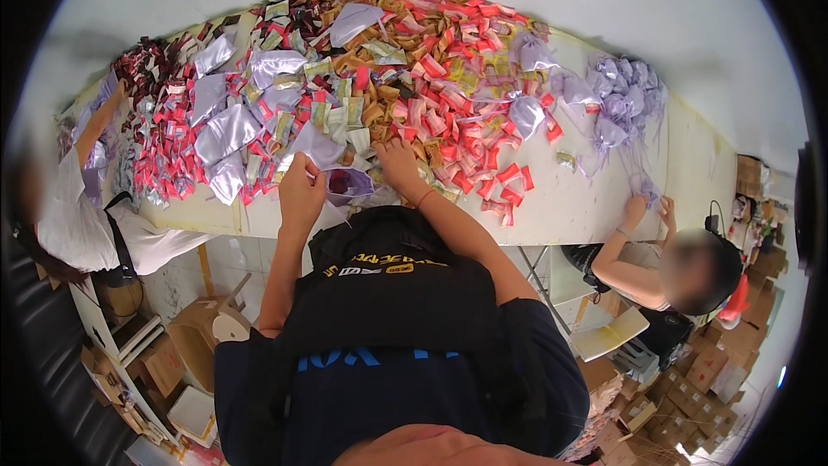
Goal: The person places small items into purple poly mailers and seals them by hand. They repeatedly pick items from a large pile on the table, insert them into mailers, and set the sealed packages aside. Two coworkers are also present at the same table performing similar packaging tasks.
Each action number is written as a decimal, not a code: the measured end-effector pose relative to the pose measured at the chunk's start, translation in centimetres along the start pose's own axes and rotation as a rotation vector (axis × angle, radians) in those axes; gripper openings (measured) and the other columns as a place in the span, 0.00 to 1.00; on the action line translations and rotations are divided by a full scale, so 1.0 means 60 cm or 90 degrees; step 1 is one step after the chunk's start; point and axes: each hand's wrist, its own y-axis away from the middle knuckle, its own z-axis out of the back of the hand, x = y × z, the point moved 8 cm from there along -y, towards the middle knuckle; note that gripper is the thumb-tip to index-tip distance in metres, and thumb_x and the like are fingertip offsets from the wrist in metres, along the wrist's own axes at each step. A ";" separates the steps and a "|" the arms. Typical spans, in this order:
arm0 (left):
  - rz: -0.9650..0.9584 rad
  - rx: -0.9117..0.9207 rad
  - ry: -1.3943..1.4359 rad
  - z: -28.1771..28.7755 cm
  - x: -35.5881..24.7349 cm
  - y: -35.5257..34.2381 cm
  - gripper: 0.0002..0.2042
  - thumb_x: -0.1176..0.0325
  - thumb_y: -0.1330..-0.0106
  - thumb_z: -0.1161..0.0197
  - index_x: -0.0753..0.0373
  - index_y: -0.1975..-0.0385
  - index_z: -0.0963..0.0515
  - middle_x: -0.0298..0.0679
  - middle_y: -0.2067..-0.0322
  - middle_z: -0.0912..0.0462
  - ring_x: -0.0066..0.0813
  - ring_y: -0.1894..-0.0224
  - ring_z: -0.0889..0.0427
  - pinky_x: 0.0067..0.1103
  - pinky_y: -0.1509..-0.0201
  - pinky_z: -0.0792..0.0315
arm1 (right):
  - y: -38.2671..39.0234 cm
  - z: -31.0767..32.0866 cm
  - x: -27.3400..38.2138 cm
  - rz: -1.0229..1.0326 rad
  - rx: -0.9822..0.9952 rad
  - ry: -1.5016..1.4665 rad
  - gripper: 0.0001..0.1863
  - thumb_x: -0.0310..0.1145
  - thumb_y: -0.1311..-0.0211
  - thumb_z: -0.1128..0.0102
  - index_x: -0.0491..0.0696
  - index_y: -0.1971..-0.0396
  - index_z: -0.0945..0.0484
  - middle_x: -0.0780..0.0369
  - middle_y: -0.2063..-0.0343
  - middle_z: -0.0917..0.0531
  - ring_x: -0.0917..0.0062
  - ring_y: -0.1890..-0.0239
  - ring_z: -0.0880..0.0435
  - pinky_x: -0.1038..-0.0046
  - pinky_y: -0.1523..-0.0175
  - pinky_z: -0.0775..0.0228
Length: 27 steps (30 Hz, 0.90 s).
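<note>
My left hand (304,192) pinches the rim of a lavender satin pouch (350,183). The mouth of the pouch gapes toward me, and dark red packets show inside. My right hand (400,166) reaches over the near side of the heap, just beyond the pouch, its fingers bent down among tan packets (379,112). Its fingertips are partly hidden, and what they grip cannot be made out. Red-and-pink packets (470,142) spread to the right of that hand. Flat lavender pouches (228,134) lie on the heap to the left.
Filled lavender pouches (621,99) are bunched at the table's right end. There a co-worker (660,267) handles a pouch. Another co-worker (82,207) reaches onto the table's left end. The white table (561,207) runs along a wall. Cardboard boxes (690,397) stack up at lower right.
</note>
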 end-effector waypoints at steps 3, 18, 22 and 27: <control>0.042 0.044 -0.003 -0.032 0.039 0.007 0.09 0.75 0.47 0.39 0.64 0.74 0.36 0.43 0.82 0.27 0.40 0.79 0.24 0.31 0.75 0.32 | 0.016 0.004 -0.025 -0.058 0.034 -0.148 0.13 0.32 0.52 0.42 0.45 0.65 0.26 0.54 0.71 0.23 0.59 0.63 0.24 0.62 0.63 0.33; -0.061 0.160 0.058 -0.099 0.075 0.018 0.05 0.84 0.48 0.47 0.67 0.74 0.30 0.44 0.61 0.23 0.42 0.63 0.21 0.27 0.63 0.27 | 0.030 0.059 -0.228 -0.369 0.013 -0.176 0.23 0.39 0.56 0.34 0.41 0.63 0.29 0.48 0.60 0.24 0.57 0.58 0.23 0.61 0.56 0.28; -0.080 0.205 -0.023 -0.111 0.087 0.032 0.15 0.84 0.49 0.48 0.63 0.62 0.23 0.41 0.54 0.23 0.44 0.55 0.23 0.28 0.55 0.29 | 0.036 0.094 -0.310 -0.587 -0.225 -0.456 0.22 0.43 0.58 0.32 0.41 0.71 0.26 0.50 0.68 0.21 0.63 0.64 0.20 0.64 0.58 0.28; -0.024 0.165 -0.046 -0.109 0.091 0.026 0.15 0.78 0.44 0.47 0.66 0.56 0.27 0.44 0.51 0.25 0.44 0.51 0.25 0.28 0.49 0.31 | -0.033 0.140 -0.466 -0.635 -0.219 -0.287 0.31 0.44 0.66 0.27 0.40 0.63 0.28 0.49 0.67 0.21 0.59 0.62 0.21 0.63 0.57 0.29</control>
